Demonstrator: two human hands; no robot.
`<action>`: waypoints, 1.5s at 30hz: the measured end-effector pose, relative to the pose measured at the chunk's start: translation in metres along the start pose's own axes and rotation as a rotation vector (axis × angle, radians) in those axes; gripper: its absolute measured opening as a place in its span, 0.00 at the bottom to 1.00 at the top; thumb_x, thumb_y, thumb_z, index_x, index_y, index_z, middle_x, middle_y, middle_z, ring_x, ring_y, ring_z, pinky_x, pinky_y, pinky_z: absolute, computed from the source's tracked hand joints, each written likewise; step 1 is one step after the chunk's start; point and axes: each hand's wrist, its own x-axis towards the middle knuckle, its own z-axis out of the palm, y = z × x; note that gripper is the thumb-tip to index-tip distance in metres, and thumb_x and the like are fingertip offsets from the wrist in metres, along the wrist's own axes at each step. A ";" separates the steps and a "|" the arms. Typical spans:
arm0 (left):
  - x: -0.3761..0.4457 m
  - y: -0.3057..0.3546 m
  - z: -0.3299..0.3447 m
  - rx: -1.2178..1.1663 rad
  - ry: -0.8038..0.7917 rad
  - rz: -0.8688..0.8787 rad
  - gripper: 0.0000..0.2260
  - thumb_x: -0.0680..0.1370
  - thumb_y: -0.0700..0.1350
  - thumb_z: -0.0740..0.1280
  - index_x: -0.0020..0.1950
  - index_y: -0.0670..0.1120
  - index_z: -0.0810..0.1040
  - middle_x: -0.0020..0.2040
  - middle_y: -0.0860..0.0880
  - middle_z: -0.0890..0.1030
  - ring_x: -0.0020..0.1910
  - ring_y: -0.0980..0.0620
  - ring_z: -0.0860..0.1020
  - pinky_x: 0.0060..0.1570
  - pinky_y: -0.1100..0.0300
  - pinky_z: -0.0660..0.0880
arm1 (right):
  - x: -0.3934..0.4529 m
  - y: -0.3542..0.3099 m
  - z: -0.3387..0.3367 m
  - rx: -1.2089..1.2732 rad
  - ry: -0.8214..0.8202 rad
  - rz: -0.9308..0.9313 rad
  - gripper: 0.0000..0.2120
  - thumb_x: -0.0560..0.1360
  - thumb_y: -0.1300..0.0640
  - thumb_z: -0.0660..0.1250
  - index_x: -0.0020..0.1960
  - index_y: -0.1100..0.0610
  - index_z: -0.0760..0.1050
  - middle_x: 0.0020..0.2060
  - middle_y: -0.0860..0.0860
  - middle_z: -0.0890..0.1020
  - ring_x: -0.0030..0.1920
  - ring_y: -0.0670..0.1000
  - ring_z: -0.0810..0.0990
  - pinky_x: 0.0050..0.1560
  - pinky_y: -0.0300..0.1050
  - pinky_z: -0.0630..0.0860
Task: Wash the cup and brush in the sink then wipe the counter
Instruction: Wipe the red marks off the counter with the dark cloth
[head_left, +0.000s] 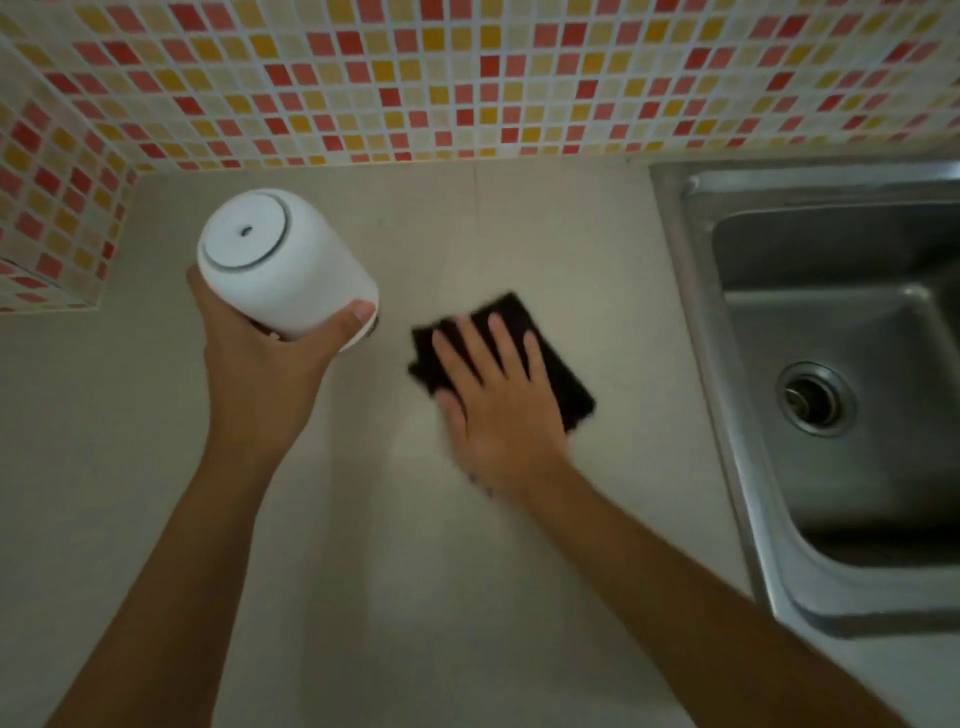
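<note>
1. one view only, from a head-worn camera looking steeply down and forward over the counter (545, 249).
2. it faces the tiled wall (467, 78), close above both forearms.
3. the sink (727, 415) fills its right edge.

Dim, soft indoor light; the pale beige surface (519, 234) looks greyish. The flat right hand (498, 400) is motion-blurred at its edge (so is the black rectangular cloth (550, 358)). Wide-angle bending curves the frame's edges.

The cup (283, 262) is looking matt white; the cloth (550, 358) dark and soft; the sink (691, 322) brushed metal; the tabletop (545, 223) smooth and pale; the wall tiles (467, 78) glossy.
</note>
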 end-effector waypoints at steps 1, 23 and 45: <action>0.002 0.001 0.000 0.002 -0.001 -0.006 0.43 0.63 0.54 0.79 0.72 0.50 0.61 0.67 0.55 0.73 0.63 0.62 0.73 0.64 0.56 0.73 | -0.051 -0.003 -0.002 -0.008 -0.036 -0.044 0.26 0.80 0.45 0.48 0.77 0.48 0.52 0.77 0.49 0.54 0.77 0.56 0.49 0.74 0.60 0.46; 0.040 -0.014 -0.034 0.042 0.031 0.017 0.42 0.64 0.50 0.80 0.72 0.51 0.61 0.66 0.56 0.72 0.62 0.63 0.73 0.61 0.59 0.74 | -0.010 -0.052 0.019 0.029 -0.107 -0.464 0.23 0.78 0.42 0.52 0.73 0.41 0.60 0.74 0.46 0.64 0.75 0.55 0.58 0.72 0.62 0.51; 0.034 -0.014 -0.009 -0.003 -0.016 0.010 0.41 0.64 0.48 0.80 0.71 0.52 0.60 0.60 0.65 0.73 0.58 0.69 0.73 0.58 0.68 0.72 | 0.033 0.040 -0.006 -0.120 -0.069 -0.183 0.23 0.79 0.41 0.50 0.74 0.41 0.60 0.74 0.47 0.65 0.75 0.54 0.59 0.72 0.60 0.53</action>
